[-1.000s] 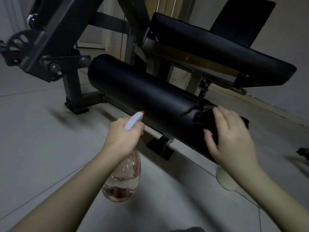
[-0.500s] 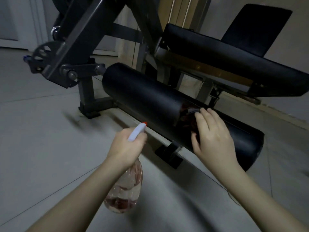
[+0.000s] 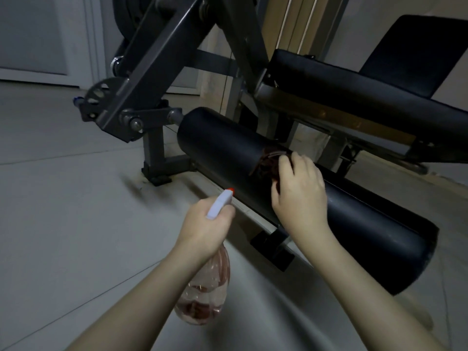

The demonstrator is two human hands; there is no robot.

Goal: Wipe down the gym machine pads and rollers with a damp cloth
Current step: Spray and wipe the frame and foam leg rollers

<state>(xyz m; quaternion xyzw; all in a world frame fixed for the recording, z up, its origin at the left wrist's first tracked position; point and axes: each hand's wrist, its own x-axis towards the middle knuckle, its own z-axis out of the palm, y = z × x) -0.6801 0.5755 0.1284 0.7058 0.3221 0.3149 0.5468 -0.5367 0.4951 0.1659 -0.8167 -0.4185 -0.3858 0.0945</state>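
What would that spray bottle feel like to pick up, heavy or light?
Probably light: the spray bottle shows only a little liquid at the bottom. Its clear plastic wall would likely dent if squeezed. The left hand grips its neck, so it should hang steady.

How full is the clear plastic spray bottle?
Nearly empty: only a little reddish liquid lies at the bottom of the clear plastic spray bottle.
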